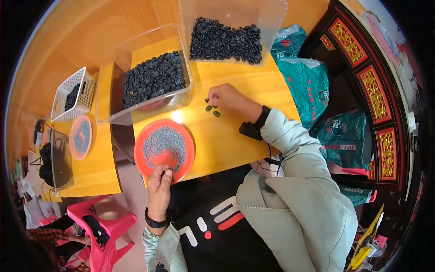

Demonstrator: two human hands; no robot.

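My left hand (160, 183) is at the near rim of a round red plate (187, 136), its thumb and fingers pressed together; whatever they hold is too small or hidden to name. Many small grey pin-like pieces (170, 136) lie spread in that plate. Over the yellow table, my right hand (229, 100) is closed in a pinch, with a small black oval part (207, 100) at its fingertips. Just below these fingers, a few more black oval parts (216, 114) lie on the tabletop.
Clear plastic bins (105, 84) (274, 18) of black parts stand at the back. On the left are a white basket (85, 97) and a second red plate (72, 144). Green bags (308, 86) are on the right. Another person (50, 235) sits by a pink stool (102, 254).
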